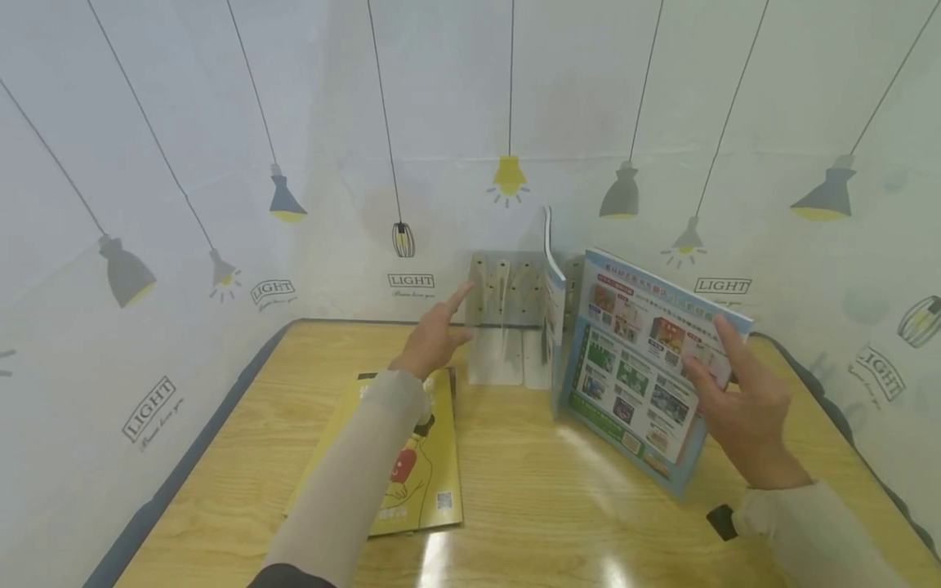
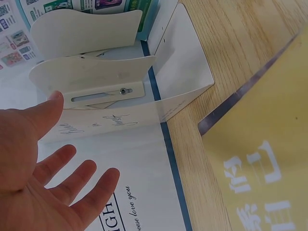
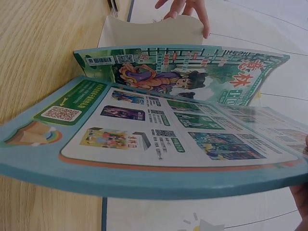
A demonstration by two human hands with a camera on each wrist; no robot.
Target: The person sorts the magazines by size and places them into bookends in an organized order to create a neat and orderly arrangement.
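My right hand grips the outer edge of a magazine with a light blue back cover printed with small product pictures. It stands tilted at the right side of a white metal bookend rack. Beside it, a second magazine stands upright among the dividers; its green cover with a drawn figure shows in the right wrist view. My left hand is at the rack's left end with fingers spread, holding nothing. In the left wrist view its thumb overlaps the edge of a divider.
A yellow magazine lies on the wooden table under my left forearm, with a dark-edged item partly showing beneath it. White cloth printed with hanging lamps surrounds the table at the back and sides.
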